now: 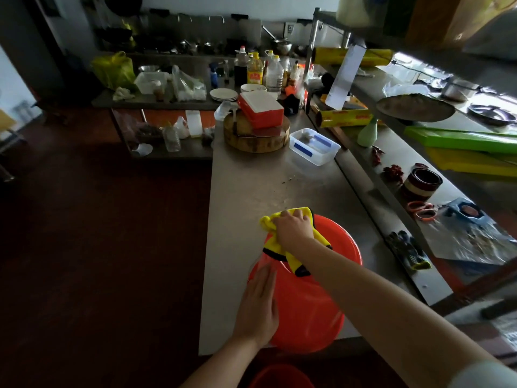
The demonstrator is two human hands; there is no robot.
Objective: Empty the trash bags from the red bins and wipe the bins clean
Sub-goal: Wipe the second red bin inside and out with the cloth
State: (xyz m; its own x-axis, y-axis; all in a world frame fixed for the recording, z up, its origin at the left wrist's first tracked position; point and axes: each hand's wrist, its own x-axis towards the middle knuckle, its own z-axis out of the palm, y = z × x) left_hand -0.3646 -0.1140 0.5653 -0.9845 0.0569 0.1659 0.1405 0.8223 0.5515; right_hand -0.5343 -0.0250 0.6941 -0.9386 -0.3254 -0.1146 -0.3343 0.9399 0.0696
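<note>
The red bin (pixel 307 303) lies on its side on the steel surface (pixel 251 186). The left hand (pixel 258 306) rests flat on its near wall with straight fingers, and just beyond it the right hand (pixel 293 231) grips a yellow cloth (pixel 268 224) bunched over the rim. The right forearm hides much of the bin's mouth, and below the left wrist a second red bin (pixel 279 376) is cut off by the bottom edge.

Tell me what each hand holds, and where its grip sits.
The right hand grips the yellow cloth with black trim by its bunched upper part. The left hand holds nothing; it rests flat on the red plastic bin.
</note>
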